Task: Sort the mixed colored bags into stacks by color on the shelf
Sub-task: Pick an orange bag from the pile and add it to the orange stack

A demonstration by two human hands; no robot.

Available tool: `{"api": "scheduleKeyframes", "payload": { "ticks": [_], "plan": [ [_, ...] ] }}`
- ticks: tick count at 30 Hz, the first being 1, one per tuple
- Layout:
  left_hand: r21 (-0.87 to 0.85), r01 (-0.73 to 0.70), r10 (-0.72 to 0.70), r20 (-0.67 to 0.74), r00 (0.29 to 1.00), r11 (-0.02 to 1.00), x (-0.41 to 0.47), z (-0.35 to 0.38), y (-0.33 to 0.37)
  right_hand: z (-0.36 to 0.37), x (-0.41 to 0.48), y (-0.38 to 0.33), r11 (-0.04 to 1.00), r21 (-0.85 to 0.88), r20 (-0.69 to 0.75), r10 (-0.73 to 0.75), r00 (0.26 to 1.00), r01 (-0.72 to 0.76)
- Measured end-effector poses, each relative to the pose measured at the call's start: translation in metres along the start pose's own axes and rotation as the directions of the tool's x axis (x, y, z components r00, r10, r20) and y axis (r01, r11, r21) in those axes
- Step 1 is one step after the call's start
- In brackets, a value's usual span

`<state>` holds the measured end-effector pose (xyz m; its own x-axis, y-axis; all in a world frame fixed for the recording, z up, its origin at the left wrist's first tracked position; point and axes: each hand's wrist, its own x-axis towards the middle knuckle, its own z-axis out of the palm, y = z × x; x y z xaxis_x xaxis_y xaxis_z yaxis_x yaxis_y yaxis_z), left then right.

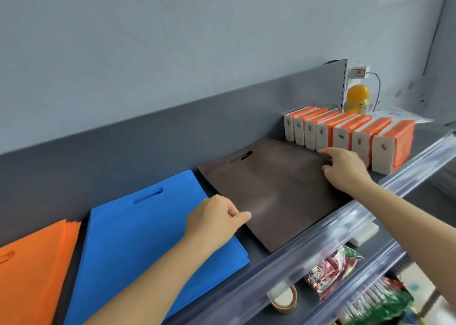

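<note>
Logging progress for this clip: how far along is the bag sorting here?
Done: orange stack and blue stack lie side by side on the shelf. In hand: left hand pinches the brown bag, right hand touches its far edge. Left: no unsorted bags in view.

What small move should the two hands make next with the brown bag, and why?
Probably nudge the brown bag a little back and square it, then let go. It already lies flat beside the blue stack, apart from the orange stack; the left hand and right hand are at its opposite edges, and its near corner reaches the front rail.
</note>
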<state>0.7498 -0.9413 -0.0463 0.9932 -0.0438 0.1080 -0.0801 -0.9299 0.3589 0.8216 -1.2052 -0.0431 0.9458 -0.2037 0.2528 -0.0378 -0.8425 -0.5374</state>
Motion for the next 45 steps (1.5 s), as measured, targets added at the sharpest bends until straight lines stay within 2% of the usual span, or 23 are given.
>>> {"api": "scheduleKeyframes", "payload": {
  "ticks": [3, 7, 10, 14, 17, 22, 28, 35, 40, 45],
  "plan": [
    [0.054, -0.017, 0.016, 0.007, 1.0, 0.998, -0.003, 0.0, 0.002, 0.004, -0.001, -0.005, 0.997, -0.056, 0.063, -0.057, 0.996, 0.06],
    [0.172, -0.1, 0.128, -0.16, 0.979, 0.98, -0.011, -0.015, 0.001, 0.014, -0.017, -0.029, 0.973, -0.034, 0.088, -0.223, 0.971, 0.226],
    [0.274, -0.093, 0.158, -0.224, 0.962, 0.957, -0.024, -0.034, -0.015, 0.026, -0.037, -0.056, 0.937, 0.013, 0.133, -0.349, 0.928, 0.35],
    [0.38, -0.065, 0.154, -0.207, 0.966, 0.923, -0.058, -0.061, -0.059, 0.046, -0.072, -0.104, 0.866, 0.089, 0.165, -0.5, 0.85, 0.492],
    [0.416, -0.013, 0.121, -0.235, 0.964, 0.909, -0.1, -0.082, -0.108, 0.058, -0.103, -0.146, 0.803, 0.155, 0.213, -0.596, 0.774, 0.576],
    [0.406, 0.222, -0.069, -0.359, 0.931, 0.887, -0.196, -0.124, -0.2, 0.087, -0.175, -0.229, 0.699, 0.23, 0.267, -0.715, 0.646, 0.678],
    [0.366, 0.441, -0.212, -0.522, 0.826, 0.82, -0.348, -0.186, -0.312, 0.128, -0.316, -0.355, 0.478, 0.337, 0.261, -0.875, 0.407, 0.811],
    [0.339, 0.613, -0.31, -0.632, 0.71, 0.713, -0.543, -0.254, -0.435, 0.163, -0.498, -0.505, 0.249, 0.448, 0.236, -0.959, 0.155, 0.859],
    [0.305, 0.721, -0.415, -0.652, 0.634, 0.623, -0.633, -0.288, -0.501, 0.191, -0.586, -0.587, 0.186, 0.512, 0.254, -0.965, 0.059, 0.838],
    [0.201, 0.766, -0.462, -0.695, 0.55, 0.611, -0.68, -0.31, -0.553, 0.231, -0.642, -0.656, 0.135, 0.567, 0.259, -0.966, -0.02, 0.813]
  ]
}}
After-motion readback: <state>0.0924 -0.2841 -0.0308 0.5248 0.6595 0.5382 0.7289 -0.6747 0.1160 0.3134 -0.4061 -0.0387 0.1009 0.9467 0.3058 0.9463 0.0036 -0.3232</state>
